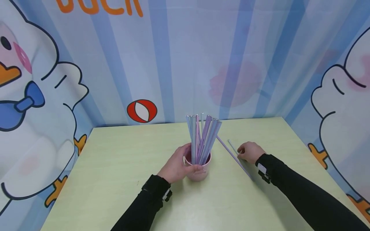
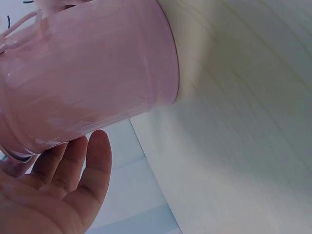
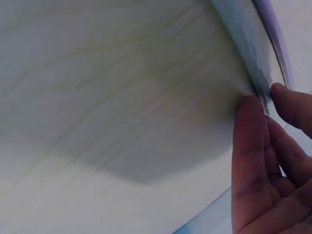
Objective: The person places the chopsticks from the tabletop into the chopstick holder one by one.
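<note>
A small pink metal pail (image 1: 198, 175) stands upright on the table, packed with blue, purple and pink straws (image 1: 206, 138). My left hand (image 1: 180, 164) grips it from the left, thumb across the front near the rim; in the left wrist view fingers (image 2: 100, 146) lie along the pail's side (image 2: 92, 73). To the right, my right hand (image 1: 251, 152) pinches a pale blue straw (image 1: 231, 145) low over the table. The right wrist view has that straw (image 3: 243, 44) between thumb and fingertips. Beside it a purple straw (image 1: 232, 155) lies slanted on the table.
The pale wood table (image 1: 121, 179) reaches back to a blue striped curtain (image 1: 190, 64) with printed cartoon ducks. A thin handle loop (image 2: 22, 27) sticks out from the pail's side.
</note>
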Tool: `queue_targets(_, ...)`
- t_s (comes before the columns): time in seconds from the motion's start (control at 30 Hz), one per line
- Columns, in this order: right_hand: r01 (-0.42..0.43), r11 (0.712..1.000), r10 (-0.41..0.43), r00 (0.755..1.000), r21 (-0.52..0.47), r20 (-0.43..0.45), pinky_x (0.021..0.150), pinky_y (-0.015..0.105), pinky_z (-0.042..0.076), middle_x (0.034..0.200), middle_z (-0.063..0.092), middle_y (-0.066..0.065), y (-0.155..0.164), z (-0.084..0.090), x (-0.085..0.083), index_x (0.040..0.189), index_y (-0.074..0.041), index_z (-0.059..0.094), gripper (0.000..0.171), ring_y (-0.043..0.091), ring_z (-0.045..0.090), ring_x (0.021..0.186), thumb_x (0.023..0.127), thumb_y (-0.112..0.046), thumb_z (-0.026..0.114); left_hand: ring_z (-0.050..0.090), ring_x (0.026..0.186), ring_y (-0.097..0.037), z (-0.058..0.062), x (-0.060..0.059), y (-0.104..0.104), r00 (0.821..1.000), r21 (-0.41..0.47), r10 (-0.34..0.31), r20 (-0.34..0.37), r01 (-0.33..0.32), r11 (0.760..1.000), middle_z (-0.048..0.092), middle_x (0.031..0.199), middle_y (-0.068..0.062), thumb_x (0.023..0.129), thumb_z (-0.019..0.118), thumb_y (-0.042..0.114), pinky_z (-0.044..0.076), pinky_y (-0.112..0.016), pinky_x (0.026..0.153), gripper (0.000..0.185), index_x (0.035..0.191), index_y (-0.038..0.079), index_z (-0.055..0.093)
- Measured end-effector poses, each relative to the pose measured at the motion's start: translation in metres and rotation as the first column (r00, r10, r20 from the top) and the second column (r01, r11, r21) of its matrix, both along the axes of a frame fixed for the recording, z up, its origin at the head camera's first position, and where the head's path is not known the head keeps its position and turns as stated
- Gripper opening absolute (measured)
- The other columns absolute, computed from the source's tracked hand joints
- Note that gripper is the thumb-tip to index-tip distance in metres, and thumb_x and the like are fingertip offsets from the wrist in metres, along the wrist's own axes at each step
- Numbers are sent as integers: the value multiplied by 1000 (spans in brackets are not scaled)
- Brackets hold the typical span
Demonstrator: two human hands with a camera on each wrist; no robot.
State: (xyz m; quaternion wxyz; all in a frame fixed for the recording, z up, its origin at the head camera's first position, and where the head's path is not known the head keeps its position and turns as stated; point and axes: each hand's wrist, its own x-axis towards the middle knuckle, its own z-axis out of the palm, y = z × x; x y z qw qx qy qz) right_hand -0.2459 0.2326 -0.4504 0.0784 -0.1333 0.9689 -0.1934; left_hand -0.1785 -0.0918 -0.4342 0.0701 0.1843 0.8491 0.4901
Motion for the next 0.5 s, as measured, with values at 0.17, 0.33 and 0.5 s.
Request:
queue_targets(0.17,21,1000,-21,1000,0,11,64,35,51,87,65,10,4,-2,-1,106,8,67,25,20,60,73,86,-8,70,45,126,-13,0,0,0,1000,9,-6,-1,6,1000,47,139,5,74,83,45,33,-41,108,91,149,22,36)
queue_targets(0.33,27,1000,-27,1000,14,0,64,36,50,85,65,10,12,-2,1,104,8,66,23,20,59,71,86,-6,69,45,125,-13,0,0,1,1000,12,-12,-7,12,1000,47,139,5,73,83,46,33,-42,108,92,149,23,36)
queue_targets(0.5,17,999,-16,1000,38,-18,65,38,49,82,64,9,20,0,5,101,7,65,20,22,59,70,84,-4,69,44,127,-14,0,0,1,1000,15,-16,-8,16,1000,47,140,4,74,83,45,33,-42,109,92,149,21,36)
